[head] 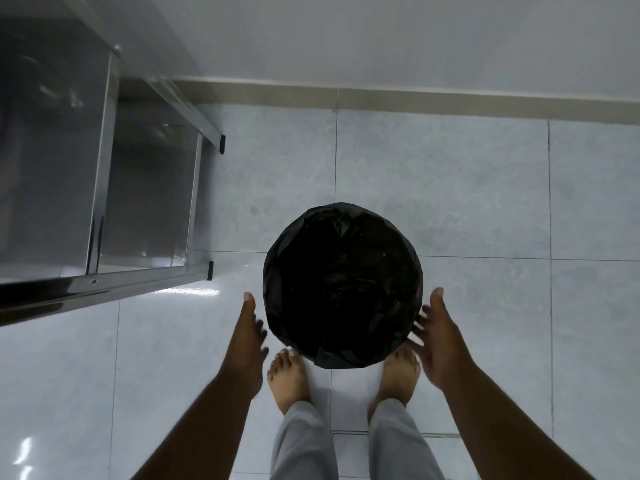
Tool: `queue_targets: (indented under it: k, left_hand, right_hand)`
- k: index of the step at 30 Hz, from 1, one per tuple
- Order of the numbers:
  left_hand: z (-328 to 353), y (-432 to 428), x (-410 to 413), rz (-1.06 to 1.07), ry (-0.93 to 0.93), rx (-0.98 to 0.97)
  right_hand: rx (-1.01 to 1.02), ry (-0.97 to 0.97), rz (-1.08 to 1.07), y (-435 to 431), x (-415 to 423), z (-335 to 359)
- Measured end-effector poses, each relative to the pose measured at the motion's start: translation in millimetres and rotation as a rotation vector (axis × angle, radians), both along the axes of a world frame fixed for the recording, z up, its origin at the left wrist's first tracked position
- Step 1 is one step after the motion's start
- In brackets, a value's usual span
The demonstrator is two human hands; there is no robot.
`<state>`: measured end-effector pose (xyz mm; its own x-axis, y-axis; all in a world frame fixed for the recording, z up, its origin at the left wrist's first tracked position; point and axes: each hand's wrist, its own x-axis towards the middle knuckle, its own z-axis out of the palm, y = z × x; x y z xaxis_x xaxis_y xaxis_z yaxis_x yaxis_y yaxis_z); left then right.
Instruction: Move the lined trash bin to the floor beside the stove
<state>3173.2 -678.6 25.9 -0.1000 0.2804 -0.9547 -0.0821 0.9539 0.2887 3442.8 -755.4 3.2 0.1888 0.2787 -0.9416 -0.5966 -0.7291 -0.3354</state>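
The lined trash bin (343,285) stands upright on the tiled floor (485,188) near a steel-framed unit (104,188), the left hand (246,341) and right hand (438,341) spread open beside it, so placement looks nearly complete.

Open tiled floor (485,188): clear from 12 to 4 o'clock of lined trash bin (343,285) | Steel stand (104,188): obstacle at 9–11 o'clock, foot caps near bin | Wall skirting (415,100): boundary at 12 | Bare feet (287,379): block 6 | Gaps: narrow at 8 and 4, beside the rim.
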Motion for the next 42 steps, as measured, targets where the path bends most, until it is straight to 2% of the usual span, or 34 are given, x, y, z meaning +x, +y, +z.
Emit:
queue_targets:
  k: [4,6,9,20,29,36,42]
  left_hand:
    - [8,-35,9,0.266,-0.165,-0.147]
    - [6,-44,16,0.369,-0.274,-0.126]
    - [4,-36,25,0.438,-0.321,-0.066]
    - [-10,88,52,0.280,-0.403,0.083]
    - [-16,190,86,0.119,-0.433,0.189]
    - [-15,216,92,0.115,-0.455,0.250]
    - [-2,188,80,0.011,-0.340,0.210]
  right_hand:
    - [-0.069,0.224,-0.125,-29,-20,1]
    - [-0.041,0.275,-0.175,-34,-28,3]
    - [-0.014,0.264,-0.206,-25,-30,3]
    - [0.177,0.210,-0.183,96,8,-12]
    - [0.293,0.102,-0.029,200,38,-15]
    - [0.320,0.077,0.020,225,44,-13]
    - [0.222,0.017,0.058,200,41,1]
